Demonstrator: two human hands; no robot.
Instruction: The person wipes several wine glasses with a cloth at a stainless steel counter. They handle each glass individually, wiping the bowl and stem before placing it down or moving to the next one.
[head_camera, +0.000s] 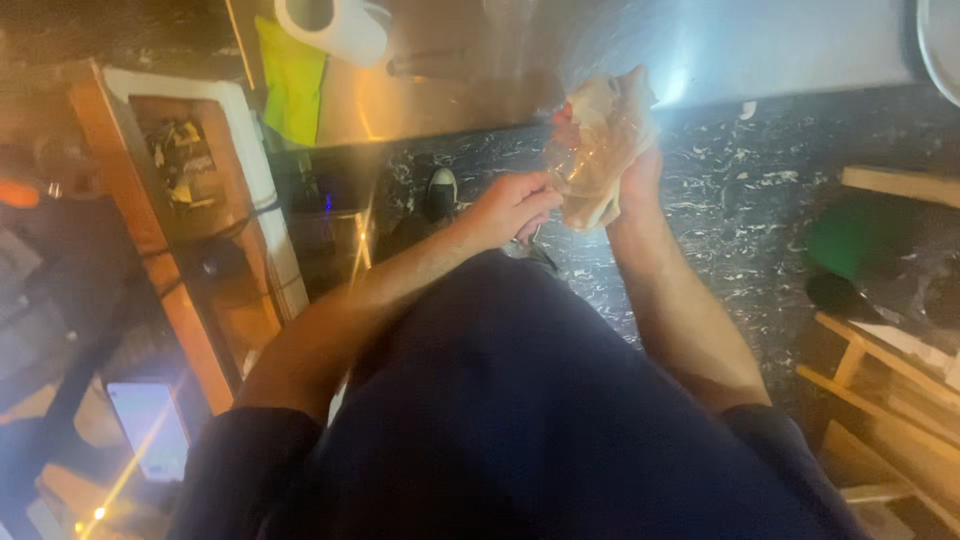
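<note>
Crumpled clear plastic bag (598, 150) is propped upright by the gripping right hand (640, 165) so its edge can be pinched by the left hand (512, 207).

A crumpled clear plastic bag (598, 150) with something pale and beige bunched inside, held upright in the air above the dark speckled floor (760, 210), its top edge near the shiny metal cabinet (760, 45)

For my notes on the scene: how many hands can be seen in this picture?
2. The right hand is raised and holds a crumpled clear plastic bag. The left hand is just below and left of it, touching the bag's lower edge. No other hands show.
</note>
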